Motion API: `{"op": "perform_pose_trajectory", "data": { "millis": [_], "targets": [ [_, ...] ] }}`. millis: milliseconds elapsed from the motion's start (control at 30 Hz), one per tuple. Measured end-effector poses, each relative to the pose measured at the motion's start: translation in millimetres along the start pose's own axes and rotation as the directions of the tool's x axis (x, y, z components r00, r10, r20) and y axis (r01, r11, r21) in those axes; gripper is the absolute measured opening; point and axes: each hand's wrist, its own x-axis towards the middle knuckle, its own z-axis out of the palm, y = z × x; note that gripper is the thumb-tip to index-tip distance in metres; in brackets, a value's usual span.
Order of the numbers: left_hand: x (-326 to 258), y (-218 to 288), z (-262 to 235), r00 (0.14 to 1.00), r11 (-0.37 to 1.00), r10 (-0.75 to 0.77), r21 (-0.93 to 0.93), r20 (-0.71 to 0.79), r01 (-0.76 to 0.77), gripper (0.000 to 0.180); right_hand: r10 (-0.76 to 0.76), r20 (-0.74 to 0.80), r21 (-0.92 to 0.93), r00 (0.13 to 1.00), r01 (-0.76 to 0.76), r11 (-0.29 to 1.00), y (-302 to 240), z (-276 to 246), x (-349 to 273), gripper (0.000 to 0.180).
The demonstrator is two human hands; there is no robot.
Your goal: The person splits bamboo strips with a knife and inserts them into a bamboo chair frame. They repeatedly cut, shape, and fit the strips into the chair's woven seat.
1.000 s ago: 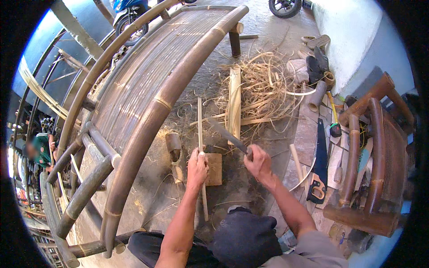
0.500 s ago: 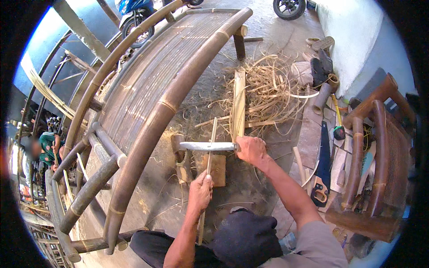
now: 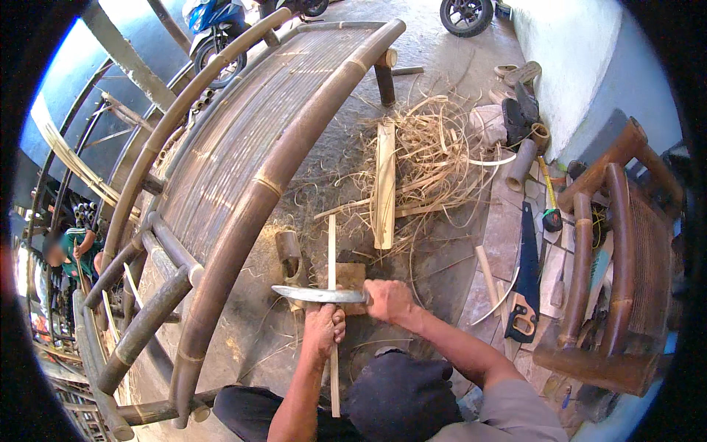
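My left hand [image 3: 324, 328] is closed around a pale bamboo strip [image 3: 331, 247], which sticks out beyond the fist and back toward me. Gripped at its right end by my right hand [image 3: 390, 300], a broad-bladed knife [image 3: 315, 295] lies crosswise over the strip, just beyond my left fist. The knife's handle is hidden in my fingers. Under and beyond the blade, a wooden block [image 3: 347, 275] rests on the floor, with a short cut bamboo piece [image 3: 289, 254] to its left. Farther off lies a flat split bamboo slat [image 3: 384, 188].
A long bamboo bench [image 3: 272, 166] fills the left side. Bamboo shavings [image 3: 434, 158] are heaped ahead. To the right are a handsaw [image 3: 526, 272], a tape measure [image 3: 551, 219] and a brown bamboo chair [image 3: 615, 250]. Another person [image 3: 77, 247] sits at the far left.
The knife and my right hand have come down along the strip toward me, close to my left fist. The strip now points straighter ahead, and my left hand has turned and shifted slightly.
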Motion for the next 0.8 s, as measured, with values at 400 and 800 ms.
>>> {"op": "perform_pose_trajectory", "data": {
  "millis": [400,800],
  "targets": [
    [-133,40,-31,0.947,0.845,0.317,0.470,-0.056,-0.255,0.036,0.577,-0.186,-0.176,0.795,-0.605,0.777,156,-64,29,0.045],
    [-136,142,-138,0.561,0.515,0.820,-0.287,-0.109,-0.808,0.042,0.351,-0.218,-0.104,0.911,-0.379,0.919,109,24,-7,0.055]
  ]
}}
